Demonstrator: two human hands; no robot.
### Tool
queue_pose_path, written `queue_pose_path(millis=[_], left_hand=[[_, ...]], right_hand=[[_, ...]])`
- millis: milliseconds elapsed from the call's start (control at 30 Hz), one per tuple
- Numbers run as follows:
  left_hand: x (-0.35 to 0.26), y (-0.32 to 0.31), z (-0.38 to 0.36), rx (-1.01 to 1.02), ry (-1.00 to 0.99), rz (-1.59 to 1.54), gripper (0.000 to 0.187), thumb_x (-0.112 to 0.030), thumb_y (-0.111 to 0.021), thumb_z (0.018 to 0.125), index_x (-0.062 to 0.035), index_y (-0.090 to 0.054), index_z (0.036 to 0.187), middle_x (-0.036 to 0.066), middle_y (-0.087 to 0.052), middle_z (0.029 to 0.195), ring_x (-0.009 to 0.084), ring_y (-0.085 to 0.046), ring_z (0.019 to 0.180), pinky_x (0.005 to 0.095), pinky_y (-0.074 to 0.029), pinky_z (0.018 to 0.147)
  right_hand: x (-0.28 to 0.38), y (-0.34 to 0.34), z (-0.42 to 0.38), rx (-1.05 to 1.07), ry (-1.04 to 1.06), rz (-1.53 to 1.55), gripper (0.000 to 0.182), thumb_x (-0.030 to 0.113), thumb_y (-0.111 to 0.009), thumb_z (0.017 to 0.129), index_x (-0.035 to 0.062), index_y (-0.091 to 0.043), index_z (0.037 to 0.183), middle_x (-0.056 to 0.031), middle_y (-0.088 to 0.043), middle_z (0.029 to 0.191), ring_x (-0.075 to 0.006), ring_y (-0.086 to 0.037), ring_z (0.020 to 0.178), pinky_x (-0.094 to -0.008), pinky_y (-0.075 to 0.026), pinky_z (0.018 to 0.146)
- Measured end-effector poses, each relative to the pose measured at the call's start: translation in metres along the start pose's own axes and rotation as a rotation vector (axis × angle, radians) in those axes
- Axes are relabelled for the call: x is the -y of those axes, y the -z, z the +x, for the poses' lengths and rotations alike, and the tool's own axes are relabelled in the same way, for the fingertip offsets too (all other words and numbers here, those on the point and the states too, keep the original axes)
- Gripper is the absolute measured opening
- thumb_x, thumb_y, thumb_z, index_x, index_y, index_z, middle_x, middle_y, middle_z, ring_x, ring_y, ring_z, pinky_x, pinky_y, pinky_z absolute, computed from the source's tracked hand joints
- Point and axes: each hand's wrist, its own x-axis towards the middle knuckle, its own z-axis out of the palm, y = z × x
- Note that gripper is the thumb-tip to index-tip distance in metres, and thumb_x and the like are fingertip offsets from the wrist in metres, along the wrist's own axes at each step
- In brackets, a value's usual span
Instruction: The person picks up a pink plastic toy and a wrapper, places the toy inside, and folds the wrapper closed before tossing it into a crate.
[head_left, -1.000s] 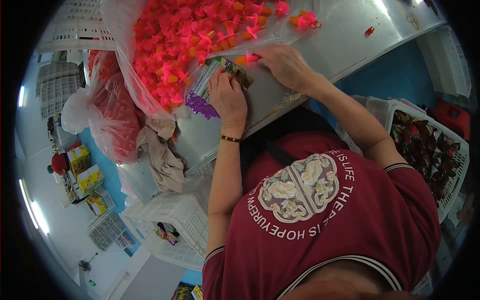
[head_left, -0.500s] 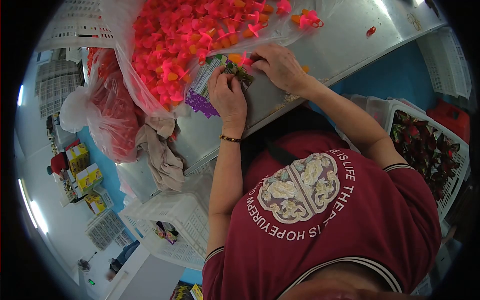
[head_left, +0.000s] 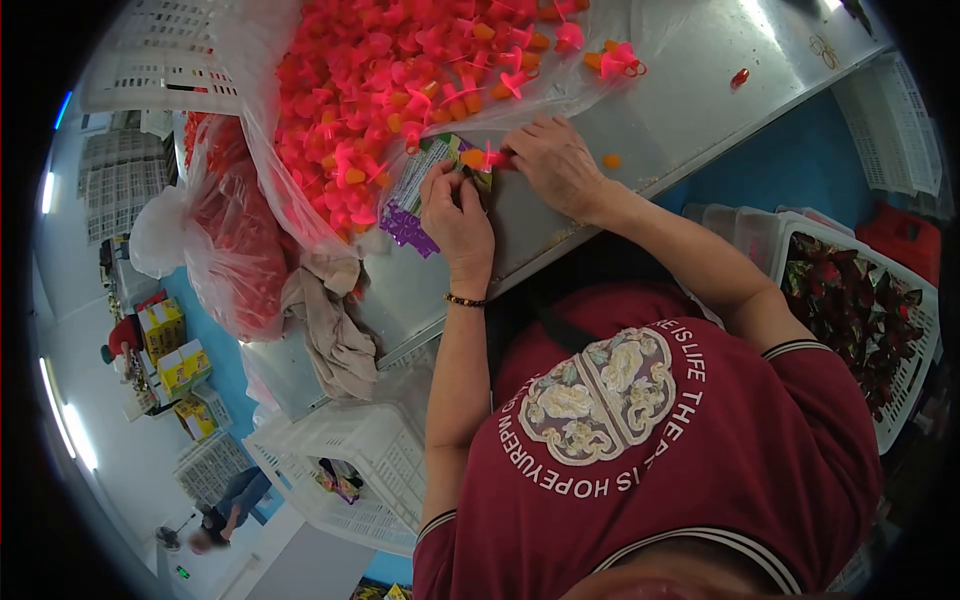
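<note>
Left hand (head_left: 458, 215) pinches the printed green-and-purple packet (head_left: 425, 180), upper centre of frame. Right hand (head_left: 555, 160) is closed on a pink-and-orange plastic toy piece (head_left: 478, 158) at the packet's mouth. The clear bag of pink pieces (head_left: 390, 80) crowds the upper left; bare grey metal tabletop (head_left: 690, 80) lies to the right, its edge running diagonally. Shirt (head_left: 640, 440) lettering partly reads "IS LIFE THE"; packet print is unreadable.

1. A beige rag (head_left: 330, 325) hangs over the metal table (head_left: 690, 85) edge.
2. A tied bag (head_left: 225, 250) of red pieces sags beside it.
3. A white crate (head_left: 365, 450) sits below the table.
4. A basket (head_left: 905, 375) of dark red packets stands at the other side.
5. Yellow boxes (head_left: 175, 355) are stacked further off.
</note>
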Motion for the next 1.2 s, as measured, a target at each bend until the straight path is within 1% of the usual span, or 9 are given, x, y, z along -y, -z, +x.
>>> queue_pose_path(millis=[200, 333, 433, 600, 833, 900, 1033, 1100, 1200], left_hand=[[0.0, -0.001, 0.0, -0.015, -0.033, 0.005, 0.006, 0.001, -0.061, 0.079, 0.0037, -0.058, 0.083, 0.015, -0.062, 0.106, 0.0298, -0.062, 0.09, 0.0364, -0.049, 0.076], [-0.001, 0.0, 0.0, -0.001, -0.062, 0.042, 0.005, 0.001, -0.062, 0.079, 0.0032, -0.059, 0.083, 0.015, -0.062, 0.106, 0.0291, -0.062, 0.089, 0.0361, -0.05, 0.075], [0.0, 0.001, 0.001, -0.006, -0.063, 0.036, 0.005, 0.0, -0.062, 0.079, 0.0025, -0.059, 0.083, 0.014, -0.062, 0.106, 0.028, -0.062, 0.088, 0.0357, -0.05, 0.072], [-0.004, 0.002, -0.001, 0.0, -0.044, -0.024, 0.006, 0.001, -0.063, 0.079, 0.001, -0.059, 0.083, 0.012, -0.062, 0.106, 0.0259, -0.061, 0.087, 0.0338, -0.051, 0.068], [-0.004, 0.009, -0.001, -0.019, -0.168, -0.038, 0.007, 0.001, -0.063, 0.078, 0.0006, -0.06, 0.085, 0.012, -0.063, 0.107, 0.0271, -0.06, 0.092, 0.0353, -0.05, 0.076], [-0.009, 0.011, -0.001, -0.01, -0.218, -0.044, 0.007, 0.001, -0.063, 0.078, 0.0003, -0.06, 0.085, 0.013, -0.063, 0.106, 0.0279, -0.059, 0.094, 0.0363, -0.049, 0.081], [-0.013, 0.007, -0.001, -0.027, -0.128, -0.065, 0.008, 0.0, -0.063, 0.079, -0.0004, -0.06, 0.086, 0.014, -0.063, 0.106, 0.0299, -0.059, 0.095, 0.0366, -0.048, 0.081], [-0.013, 0.006, -0.001, -0.037, -0.239, -0.072, 0.008, -0.001, -0.063, 0.08, -0.001, -0.06, 0.087, 0.015, -0.062, 0.106, 0.0322, -0.059, 0.095, 0.0382, -0.048, 0.08], [-0.017, 0.004, -0.002, -0.057, -0.217, -0.128, 0.01, 0.0, -0.062, 0.079, -0.0007, -0.058, 0.087, 0.016, -0.061, 0.104, 0.0337, -0.058, 0.095, 0.0391, -0.048, 0.079]], right_hand=[[-0.007, 0.009, -0.002, -0.024, 0.077, -0.069, 0.012, 0.006, -0.064, 0.079, 0.0067, -0.063, 0.091, -0.0068, -0.063, 0.086, -0.025, -0.057, 0.09, -0.0386, -0.042, 0.085], [-0.002, 0.009, -0.001, -0.037, 0.026, -0.009, 0.01, 0.007, -0.064, 0.079, 0.007, -0.062, 0.089, -0.006, -0.063, 0.086, -0.0242, -0.057, 0.09, -0.0389, -0.042, 0.084], [-0.006, 0.005, -0.004, 0.037, 0.029, -0.054, 0.007, 0.008, -0.061, 0.079, 0.0073, -0.062, 0.085, -0.0059, -0.062, 0.083, -0.0234, -0.056, 0.089, -0.0373, -0.041, 0.084], [-0.005, 0.022, 0.0, 0.035, 0.227, -0.226, 0.008, 0.01, -0.057, 0.079, 0.0082, -0.061, 0.084, -0.0059, -0.059, 0.08, -0.022, -0.055, 0.088, -0.0355, -0.041, 0.083], [-0.009, 0.026, 0.011, -0.017, 0.251, -0.258, 0.007, 0.011, -0.058, 0.078, 0.008, -0.062, 0.084, -0.0059, -0.057, 0.08, -0.0226, -0.055, 0.089, -0.0361, -0.041, 0.085], [-0.005, 0.028, 0.011, 0.065, 0.2, -0.197, 0.007, 0.011, -0.058, 0.077, 0.0075, -0.062, 0.082, -0.0064, -0.057, 0.08, -0.0231, -0.055, 0.089, -0.0364, -0.042, 0.085], [0.007, 0.031, 0.009, -0.017, 0.357, -0.139, 0.008, 0.01, -0.058, 0.075, 0.0067, -0.062, 0.081, -0.0074, -0.056, 0.081, -0.0236, -0.055, 0.089, -0.0366, -0.043, 0.084], [0.013, 0.03, 0.009, -0.024, 0.44, -0.164, 0.011, 0.011, -0.059, 0.074, 0.0058, -0.062, 0.083, -0.0081, -0.054, 0.08, -0.024, -0.054, 0.088, -0.036, -0.043, 0.083], [0.014, 0.03, 0.009, -0.011, 0.371, -0.043, 0.014, 0.007, -0.058, 0.076, 0.0038, -0.061, 0.089, -0.0103, -0.057, 0.083, -0.0284, -0.054, 0.088, -0.0376, -0.044, 0.083]])
